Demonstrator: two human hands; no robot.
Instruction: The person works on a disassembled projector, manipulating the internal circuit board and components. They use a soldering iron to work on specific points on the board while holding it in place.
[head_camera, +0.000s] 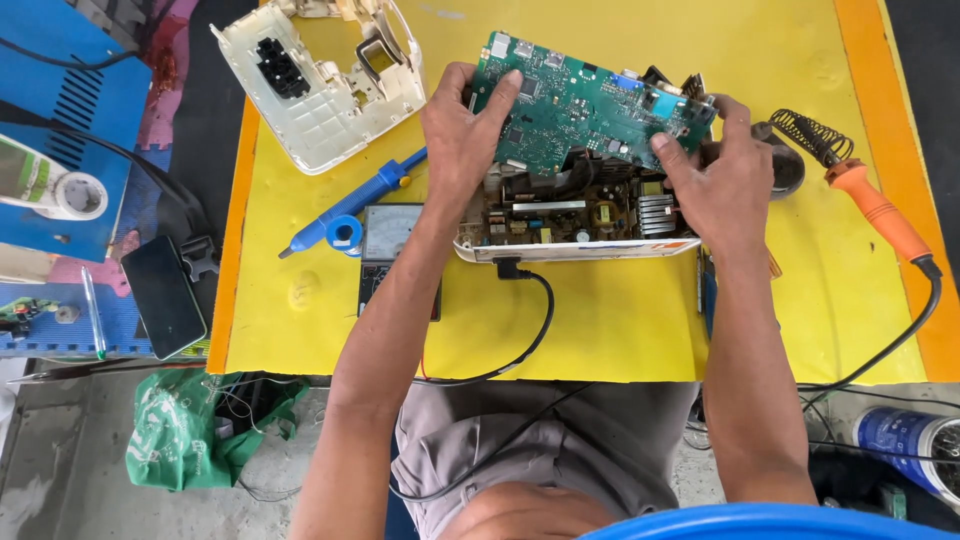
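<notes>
Fingers of left hand (462, 130) and right hand (712, 180) pinch opposite ends of the green circuit board (585, 105) over the open chassis (575, 225). Looks light, stiff, fragile; grip bare edges, not components.

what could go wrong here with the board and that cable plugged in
The black cable is plugged into the open unit while both hands, left and right, hold the green board over exposed parts: possible shock or short. The soldering iron lies near the right hand; if hot, it might burn.

I see a yellow-topped table (620, 320) bearing an opened white electronics chassis (570, 245), white plastic cover (320, 90), blue desoldering pump (350, 205), analogue multimeter (392, 235) and orange-handled soldering iron (880, 210).
</notes>
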